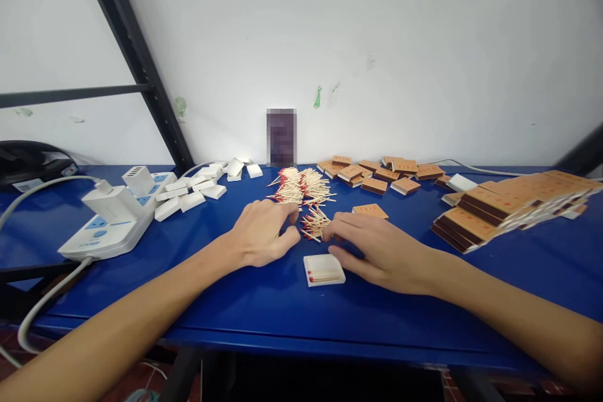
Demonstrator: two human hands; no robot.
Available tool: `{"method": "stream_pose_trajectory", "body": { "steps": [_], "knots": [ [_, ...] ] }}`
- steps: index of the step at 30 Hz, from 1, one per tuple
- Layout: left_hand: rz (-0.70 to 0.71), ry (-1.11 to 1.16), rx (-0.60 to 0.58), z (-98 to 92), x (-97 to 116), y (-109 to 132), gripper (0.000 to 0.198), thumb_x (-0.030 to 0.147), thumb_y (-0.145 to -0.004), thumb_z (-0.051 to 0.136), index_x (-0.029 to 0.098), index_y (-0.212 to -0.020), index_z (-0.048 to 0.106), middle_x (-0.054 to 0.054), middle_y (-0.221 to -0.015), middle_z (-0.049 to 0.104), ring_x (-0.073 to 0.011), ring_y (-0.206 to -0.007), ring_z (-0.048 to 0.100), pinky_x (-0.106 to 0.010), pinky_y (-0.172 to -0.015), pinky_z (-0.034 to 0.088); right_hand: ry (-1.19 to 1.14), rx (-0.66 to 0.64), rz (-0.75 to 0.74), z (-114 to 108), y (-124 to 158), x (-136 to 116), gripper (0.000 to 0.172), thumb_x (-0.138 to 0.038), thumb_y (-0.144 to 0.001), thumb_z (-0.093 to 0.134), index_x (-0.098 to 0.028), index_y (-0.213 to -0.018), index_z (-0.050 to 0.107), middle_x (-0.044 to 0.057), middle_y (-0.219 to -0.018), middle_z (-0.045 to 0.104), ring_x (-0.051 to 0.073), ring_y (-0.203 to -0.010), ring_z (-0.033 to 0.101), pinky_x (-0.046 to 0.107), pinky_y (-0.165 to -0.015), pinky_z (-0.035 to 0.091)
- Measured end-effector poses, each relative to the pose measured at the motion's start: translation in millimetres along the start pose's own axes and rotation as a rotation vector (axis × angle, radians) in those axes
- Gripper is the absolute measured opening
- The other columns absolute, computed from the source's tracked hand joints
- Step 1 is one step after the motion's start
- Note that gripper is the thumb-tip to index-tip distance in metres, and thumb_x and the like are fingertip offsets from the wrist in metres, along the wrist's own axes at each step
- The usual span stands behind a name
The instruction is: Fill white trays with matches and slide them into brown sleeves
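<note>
A small white matchbox tray [325,262] lies on the blue table in front of me, with a few red-tipped matches along its near side. Behind it is a small heap of loose matches [315,222]. My left hand [266,233] rests at the heap's left, fingers bent, thumb and forefinger apart, nothing seen between them. At the heap's right edge, the fingertips of my right hand [377,250] touch the matches. Its thumb is apart from the fingers, just beside the tray's upper right corner. A larger match pile [299,187] lies farther back.
White trays [193,187] lie in a loose group at the left, beside a power strip [113,226] with cables. Orange-brown matchbox sleeves [374,185] are scattered at the back right. Stacked matchboxes [499,204] stand far right. One orange sleeve [370,210] lies behind my right hand.
</note>
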State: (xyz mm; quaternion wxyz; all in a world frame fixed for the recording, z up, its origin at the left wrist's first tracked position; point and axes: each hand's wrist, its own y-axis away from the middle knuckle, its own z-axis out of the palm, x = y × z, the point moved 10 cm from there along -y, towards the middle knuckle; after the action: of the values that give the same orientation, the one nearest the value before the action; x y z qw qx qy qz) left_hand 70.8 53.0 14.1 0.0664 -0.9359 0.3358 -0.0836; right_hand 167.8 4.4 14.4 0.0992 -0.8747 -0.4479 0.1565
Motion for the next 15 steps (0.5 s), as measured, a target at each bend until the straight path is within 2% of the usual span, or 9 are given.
{"method": "stream_pose_trajectory", "body": {
  "steps": [5,11,15],
  "knots": [
    [0.184,-0.025,0.012,5.4,14,-3,0.021,0.025,-0.086,0.045,0.019,-0.098,0.061,-0.002,-0.076,0.063,-0.0184,-0.070,0.057,-0.029,-0.064,0.039,0.104,0.045,0.070,3,-3,20,0.021,-0.022,-0.098,0.042,-0.020,-0.102,0.062,0.005,-0.087,0.063,0.017,-0.076,0.057,0.029,-0.066,0.039],
    [0.233,-0.008,-0.070,19.3,14,-4,0.017,0.027,-0.094,0.044,0.020,-0.095,0.060,-0.001,-0.082,0.067,-0.0163,-0.071,0.059,-0.027,-0.062,0.037,0.193,-0.053,0.065,15,-9,25,0.027,-0.020,-0.099,0.040,-0.021,-0.110,0.064,0.004,-0.085,0.058,0.015,-0.068,0.052,0.026,-0.057,0.034],
    [0.241,0.018,-0.087,21.0,11,-5,0.021,0.030,-0.097,0.041,0.020,-0.091,0.058,0.000,-0.079,0.065,-0.0148,-0.066,0.056,-0.026,-0.060,0.034,0.250,-0.110,0.039,21,-15,25,0.028,-0.018,-0.099,0.039,-0.021,-0.111,0.064,0.005,-0.089,0.059,0.015,-0.071,0.053,0.027,-0.063,0.037]
  ]
}}
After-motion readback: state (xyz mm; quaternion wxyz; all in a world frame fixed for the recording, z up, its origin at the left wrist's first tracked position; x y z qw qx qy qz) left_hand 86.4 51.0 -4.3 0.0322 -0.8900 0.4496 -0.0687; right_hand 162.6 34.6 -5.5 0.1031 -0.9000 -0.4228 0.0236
